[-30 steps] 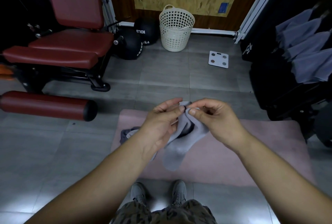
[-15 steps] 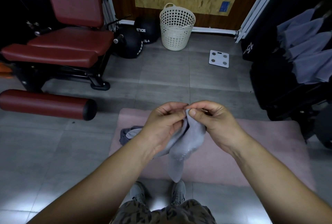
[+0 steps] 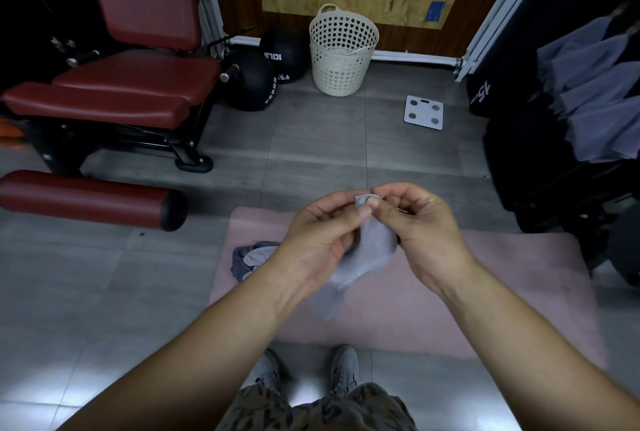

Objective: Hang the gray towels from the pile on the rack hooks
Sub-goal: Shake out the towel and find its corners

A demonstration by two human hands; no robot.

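Gray towel (image 3: 375,252) pinched at top corner by left hand (image 3: 320,240) and right hand (image 3: 424,233), dangling over pink mat (image 3: 519,278); pile (image 3: 250,257) just left.

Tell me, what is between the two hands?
A gray towel, pinched at its top by the left hand and right hand, seen in the head view.

Bare forearms (image 3: 207,344); camouflage shorts (image 3: 311,410) (brown-patterned); gray sneakers (image 3: 344,370).
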